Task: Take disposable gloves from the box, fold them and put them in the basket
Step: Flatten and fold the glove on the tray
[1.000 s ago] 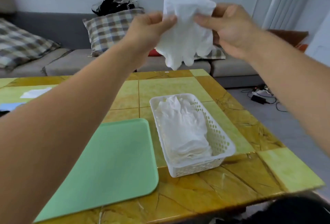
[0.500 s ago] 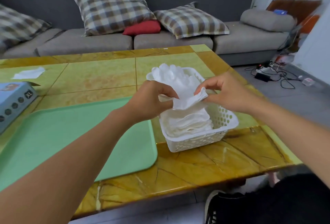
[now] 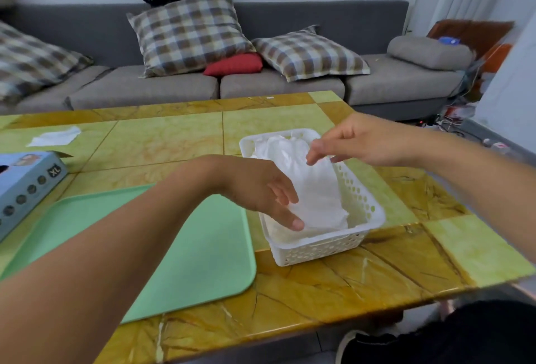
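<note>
The folded gloves (image 3: 304,186) are sitting as a white stack inside the white perforated basket (image 3: 367,212), which is on the yellow marble-look tabletop (image 3: 333,285) just right of a mint green tray (image 3: 185,253). Left hand (image 3: 261,192) is reaching into the near end of the basket with fingers spread and fairly straight, thumb tip down on the near edge of the stack, so it looks more like pressing than gripping, though the motion blur makes it kinda hard to be sure. Right hand (image 3: 362,140) hovers over the far end of the basket, fingers loose and slightly curled, holding nothing, fingertips just above the top glove. Over at the left edge of the tabletop there's the blue glove box (image 3: 27,186) with an XL label, partly cut off by the frame, and behind it a flat white sheet (image 3: 55,136), could be a glove or paper. Past the tabletop is a grey sofa (image 3: 275,85) with plaid cushions (image 3: 188,32) and a small red cushion (image 3: 235,64).
</note>
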Demonstrator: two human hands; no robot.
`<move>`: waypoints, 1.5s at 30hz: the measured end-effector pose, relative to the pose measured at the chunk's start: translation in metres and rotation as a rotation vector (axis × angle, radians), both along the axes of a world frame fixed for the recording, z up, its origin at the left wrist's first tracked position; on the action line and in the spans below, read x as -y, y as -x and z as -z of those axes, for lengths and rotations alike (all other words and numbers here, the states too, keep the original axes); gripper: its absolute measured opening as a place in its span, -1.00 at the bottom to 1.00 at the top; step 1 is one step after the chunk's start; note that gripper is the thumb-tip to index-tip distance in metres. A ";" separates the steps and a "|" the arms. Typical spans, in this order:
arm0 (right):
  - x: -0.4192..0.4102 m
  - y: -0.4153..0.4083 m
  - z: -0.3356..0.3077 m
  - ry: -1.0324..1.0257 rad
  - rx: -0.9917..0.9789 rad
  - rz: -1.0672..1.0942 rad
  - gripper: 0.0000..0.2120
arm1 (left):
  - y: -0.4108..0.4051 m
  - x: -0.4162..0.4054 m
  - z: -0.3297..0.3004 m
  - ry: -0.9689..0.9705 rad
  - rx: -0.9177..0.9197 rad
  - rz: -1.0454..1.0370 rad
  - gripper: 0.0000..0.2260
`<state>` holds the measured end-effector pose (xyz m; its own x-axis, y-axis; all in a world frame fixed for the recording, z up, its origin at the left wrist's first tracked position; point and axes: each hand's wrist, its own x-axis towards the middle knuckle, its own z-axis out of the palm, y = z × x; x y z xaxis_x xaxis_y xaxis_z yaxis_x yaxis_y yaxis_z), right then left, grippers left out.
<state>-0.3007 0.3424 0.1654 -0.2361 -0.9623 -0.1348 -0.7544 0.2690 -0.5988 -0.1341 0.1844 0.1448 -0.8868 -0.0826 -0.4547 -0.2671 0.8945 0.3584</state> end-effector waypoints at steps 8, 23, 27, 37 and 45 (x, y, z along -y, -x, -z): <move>0.065 -0.040 0.046 -0.535 -0.575 -0.056 0.10 | 0.060 0.002 0.021 0.326 -0.421 -0.410 -0.83; 0.102 0.019 0.083 -0.619 -0.484 -0.076 0.44 | 0.077 -0.009 0.027 0.244 0.343 -0.209 -0.24; 0.087 0.016 0.071 -0.527 -0.463 -0.040 0.35 | 0.074 -0.002 0.027 0.354 0.296 -0.152 -0.08; 0.050 -0.023 0.069 -0.659 -0.535 -0.132 0.25 | 0.053 -0.032 0.043 0.431 0.227 -0.016 -0.27; 0.068 -0.010 0.026 -0.460 -0.453 -0.125 0.23 | 0.056 -0.030 0.013 0.692 0.192 -0.104 0.12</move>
